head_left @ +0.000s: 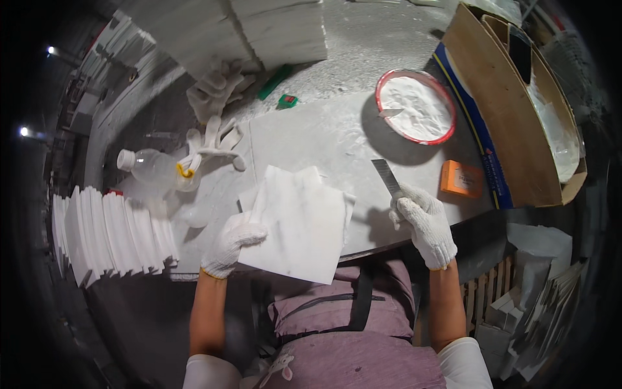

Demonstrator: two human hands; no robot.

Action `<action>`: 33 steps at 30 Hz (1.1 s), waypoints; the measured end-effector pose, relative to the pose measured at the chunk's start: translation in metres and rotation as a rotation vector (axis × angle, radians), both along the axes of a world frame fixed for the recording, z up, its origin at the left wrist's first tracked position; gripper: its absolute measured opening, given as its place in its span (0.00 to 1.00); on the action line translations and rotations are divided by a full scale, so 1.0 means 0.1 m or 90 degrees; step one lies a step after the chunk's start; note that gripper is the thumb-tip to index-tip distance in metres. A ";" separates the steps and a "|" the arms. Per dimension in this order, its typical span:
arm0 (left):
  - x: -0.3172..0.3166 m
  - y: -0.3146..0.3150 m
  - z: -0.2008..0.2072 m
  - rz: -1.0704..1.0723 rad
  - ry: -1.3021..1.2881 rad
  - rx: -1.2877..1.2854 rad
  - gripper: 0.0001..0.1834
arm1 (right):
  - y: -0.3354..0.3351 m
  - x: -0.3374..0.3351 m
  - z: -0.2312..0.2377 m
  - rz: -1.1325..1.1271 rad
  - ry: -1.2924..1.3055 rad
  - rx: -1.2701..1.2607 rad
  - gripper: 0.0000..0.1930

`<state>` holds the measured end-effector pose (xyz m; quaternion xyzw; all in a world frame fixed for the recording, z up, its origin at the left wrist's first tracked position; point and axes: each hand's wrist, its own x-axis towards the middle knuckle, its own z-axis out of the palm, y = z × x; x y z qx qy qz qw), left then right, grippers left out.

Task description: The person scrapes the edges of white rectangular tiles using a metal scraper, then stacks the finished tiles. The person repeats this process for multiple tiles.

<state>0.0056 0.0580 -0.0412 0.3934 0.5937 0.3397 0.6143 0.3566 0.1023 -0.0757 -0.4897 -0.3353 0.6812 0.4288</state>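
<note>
Clock directions below took the held panel as the centre of the dial, with 12 o'clock pointing away from the person.

1. Workpiece position. The white marble-like panel [295,227] was over the near edge of the worktable [311,129], tilted toward the person, its lower edge overhanging. Contact between panel and tabletop could not be confirmed. A further pale piece seemed to lie behind it, its edge showing toward 3 o'clock.

2. Hand states. The left hand [232,240], gloved, grasped the panel at its 8-to-9 o'clock side, thumb across the front face. The right hand [422,220], gloved, at 3 o'clock, grasped a flat metal blade [385,175], which pointed up toward 1 o'clock, apart from the panel.

3. Progress. By judgement, work on this panel was partway: piece secured and tool in hand, but blade not applied. The visible face showed grey veining; whether it had been treated could not be determined. Blade work on its edges or face probably remained.

4. Surrounding stock. A row of upright white panels [110,233] stood at 9 o'clock; whether these were finished or waiting could not be told. A red-rimmed bowl [424,141] at 1 to 2 o'clock held plenty of white material [414,100]. An orange box [461,179] sat between 2 and 3 o'clock.
</note>
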 end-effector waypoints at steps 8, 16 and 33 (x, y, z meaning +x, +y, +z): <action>-0.15 0.09 -0.07 -0.089 -0.011 -0.034 0.11 | 0.05 -0.09 -0.04 0.064 -0.031 0.006 0.18; -0.10 0.09 -0.01 -0.076 0.083 -0.094 0.12 | 0.08 -0.16 0.04 0.065 -0.225 -0.022 0.17; 0.21 -0.17 0.12 0.033 0.565 0.518 0.14 | 0.39 -0.26 0.12 0.171 -0.255 0.055 0.19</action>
